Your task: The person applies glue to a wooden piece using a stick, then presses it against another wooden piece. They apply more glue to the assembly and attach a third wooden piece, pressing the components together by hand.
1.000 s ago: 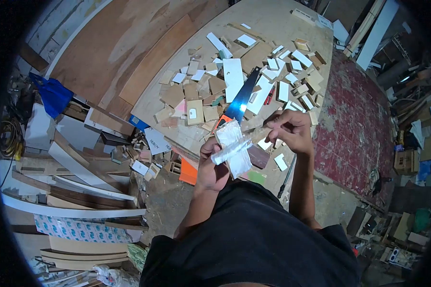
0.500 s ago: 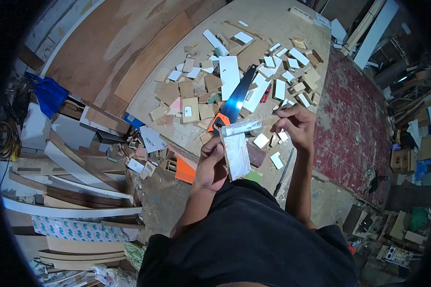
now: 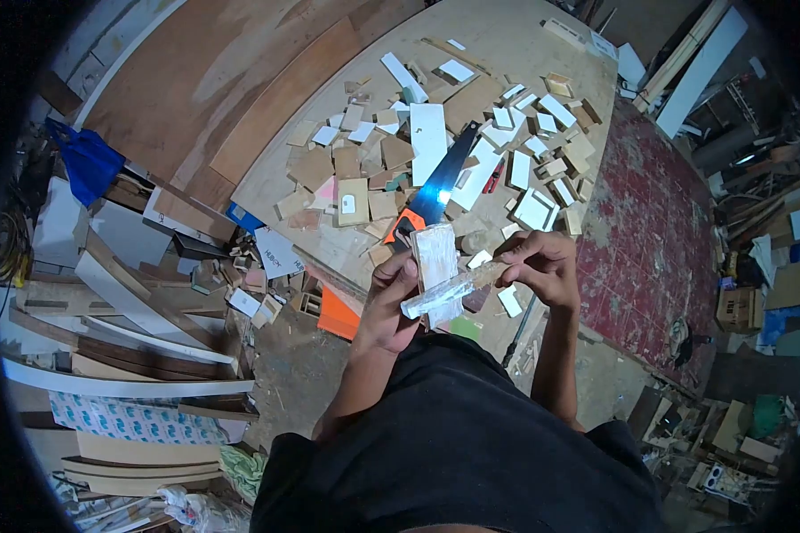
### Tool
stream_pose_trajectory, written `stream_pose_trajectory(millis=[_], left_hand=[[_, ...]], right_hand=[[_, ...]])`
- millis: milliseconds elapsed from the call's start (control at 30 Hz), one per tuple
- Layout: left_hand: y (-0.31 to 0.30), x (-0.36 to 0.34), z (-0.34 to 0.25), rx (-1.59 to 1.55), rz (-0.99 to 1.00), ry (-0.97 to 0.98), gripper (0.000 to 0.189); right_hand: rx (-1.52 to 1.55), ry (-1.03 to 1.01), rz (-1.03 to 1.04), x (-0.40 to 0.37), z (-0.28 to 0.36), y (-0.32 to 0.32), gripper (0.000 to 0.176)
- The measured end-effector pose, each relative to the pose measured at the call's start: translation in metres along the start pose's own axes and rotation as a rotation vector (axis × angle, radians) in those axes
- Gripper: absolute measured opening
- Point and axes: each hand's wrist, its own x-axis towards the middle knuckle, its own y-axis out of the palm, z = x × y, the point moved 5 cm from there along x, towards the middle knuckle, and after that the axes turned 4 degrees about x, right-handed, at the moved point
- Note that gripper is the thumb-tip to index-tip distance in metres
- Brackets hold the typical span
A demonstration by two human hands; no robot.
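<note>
My left hand is closed on the left edge of a small flat wooden block whose upper face is smeared white. My right hand pinches the bare end of a wooden stick. The stick's white-coated end lies across the lower part of the block, seemingly touching it. Just beyond the block, a handsaw with an orange and black handle rests on the worktable, its blade pointing away from me.
Many white and brown wood offcuts are scattered over the table. A red-handled tool lies among them. Long boards are stacked at my left, beside a blue bag. Red flooring extends at the right.
The stick has moved down the block toward me, from its far end to its near end. My right hand has come lower with it. The left hand still holds the block.
</note>
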Motion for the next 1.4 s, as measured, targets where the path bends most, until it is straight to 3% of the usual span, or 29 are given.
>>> stream_pose_trajectory(millis=[67, 133, 167, 300, 400, 533, 600, 767, 1000, 1100, 1233, 1400], left_hand=[[-0.005, 0.000, 0.003, 0.018, -0.041, 0.017, 0.030], [-0.005, -0.002, 0.004, 0.014, -0.067, -0.004, 0.029], [-0.006, -0.003, 0.004, 0.010, -0.095, -0.019, 0.029], [-0.019, -0.004, 0.005, -0.025, -0.135, 0.008, 0.027], [-0.005, -0.002, -0.004, -0.016, -0.052, -0.004, 0.027], [-0.003, -0.002, -0.005, -0.004, -0.014, 0.015, 0.029], [0.002, -0.002, -0.008, 0.019, -0.029, 0.039, 0.029], [-0.010, -0.004, -0.009, 0.000, 0.030, 0.076, 0.029], [0.000, -0.006, -0.012, 0.023, -0.043, 0.083, 0.030], [-0.001, -0.005, -0.015, 0.043, -0.014, 0.119, 0.030], [0.002, -0.006, -0.019, 0.075, 0.016, 0.133, 0.036], [0.007, -0.007, -0.026, 0.081, -0.014, 0.201, 0.037]], right_hand=[[0.028, 0.005, -0.040, 0.003, 0.002, 0.003, 0.013], [0.099, -0.081, -0.225, 0.007, 0.004, 0.000, 0.012], [0.013, -0.025, -0.259, 0.007, 0.003, -0.002, 0.012], [-0.022, 0.060, -0.097, -0.006, -0.003, 0.000, 0.014], [-0.005, 0.092, 0.002, -0.012, -0.001, 0.005, 0.014], [0.142, -0.020, -0.092, -0.008, 0.011, 0.002, 0.012], [0.044, -0.015, -0.177, -0.007, 0.010, -0.003, 0.012], [-0.050, 0.068, -0.085, -0.027, -0.002, -0.005, 0.013], [0.001, 0.118, -0.011, -0.036, -0.002, -0.002, 0.014], [-0.031, 0.049, 0.037, -0.035, 0.007, 0.000, 0.014], [0.036, -0.013, -0.126, -0.030, 0.003, -0.001, 0.014], [0.003, 0.041, -0.056, -0.034, -0.010, -0.003, 0.012]])
